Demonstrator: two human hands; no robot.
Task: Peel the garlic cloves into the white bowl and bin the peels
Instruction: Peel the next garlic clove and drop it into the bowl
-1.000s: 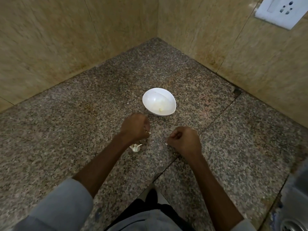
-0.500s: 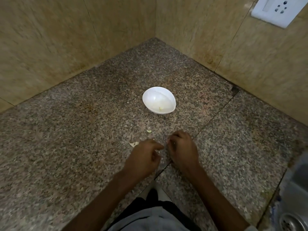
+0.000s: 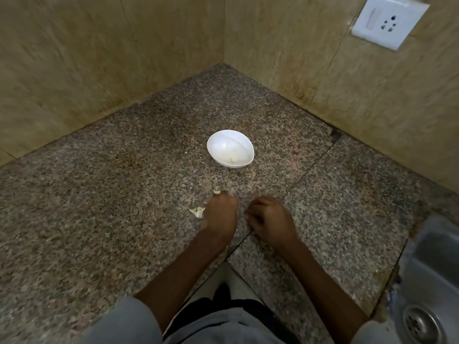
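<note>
The white bowl [image 3: 230,148] stands on the granite counter [image 3: 99,219] with one small peeled garlic clove [image 3: 233,160] inside. My left hand [image 3: 221,214] lies in front of the bowl, seen from the back with its fingers curled under. Its fingertips reach a small garlic piece [image 3: 216,191]; whether they pinch it is hidden. A clump of pale garlic peel [image 3: 197,211] lies just left of that hand. My right hand [image 3: 269,219] sits beside it, low over the counter, fingers curled, and nothing shows in it.
Tiled walls [image 3: 124,70] close off the counter's back corner. A white wall socket [image 3: 388,21] is at the top right. A steel sink with a drain [image 3: 419,324] lies at the right edge. No bin is in view.
My left hand has moved forward from beside my right hand to the small garlic piece. My right hand stayed about where it was, fingers still curled.
</note>
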